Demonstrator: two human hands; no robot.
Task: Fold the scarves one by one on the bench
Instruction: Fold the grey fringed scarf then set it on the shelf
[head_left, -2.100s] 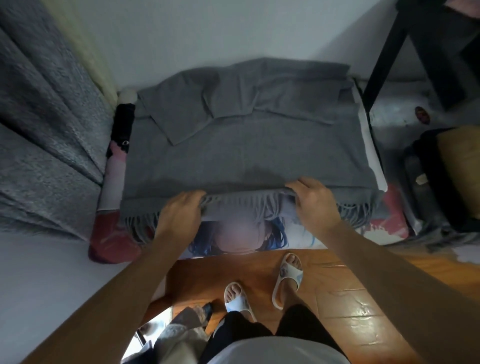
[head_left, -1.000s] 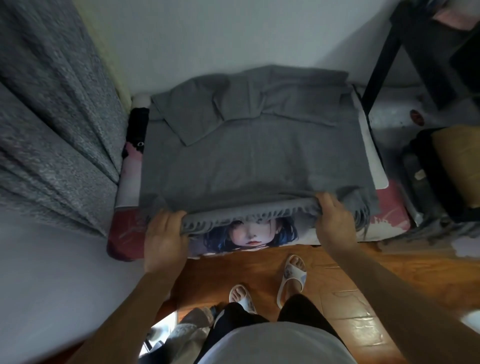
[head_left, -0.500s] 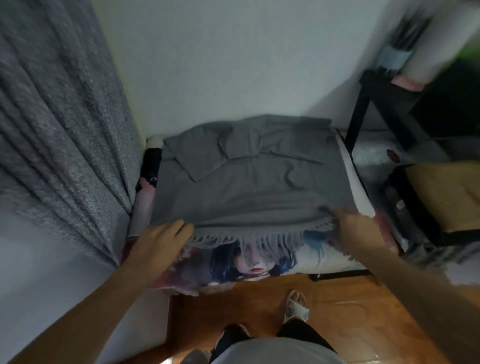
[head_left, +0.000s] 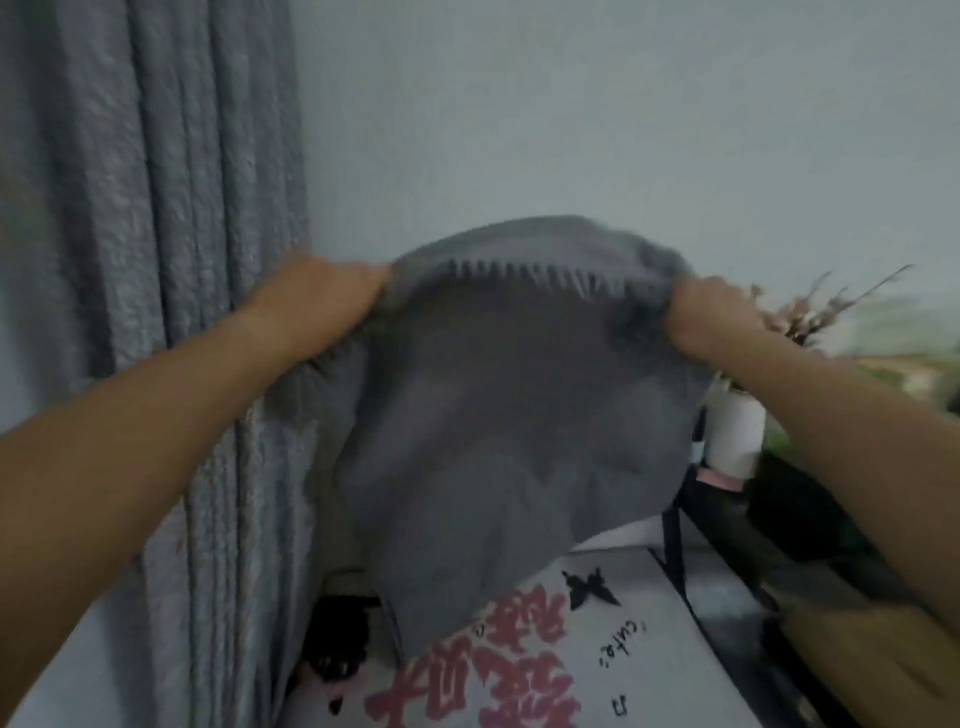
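Mid-frame, the left hand (head_left: 317, 301) and right hand (head_left: 714, 319) each grip the fringed top edge of the grey scarf (head_left: 498, 415) with curled fingers. It hangs over the printed bench (head_left: 649, 649) at lower right.

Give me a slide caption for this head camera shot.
Both hands, left and right, lift a gray scarf above the printed bench.

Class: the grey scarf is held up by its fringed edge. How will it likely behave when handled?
Probably floppy: the grey scarf sags between the left hand and right hand. Likely light, since each grip takes only an edge. It may trail over the bench.
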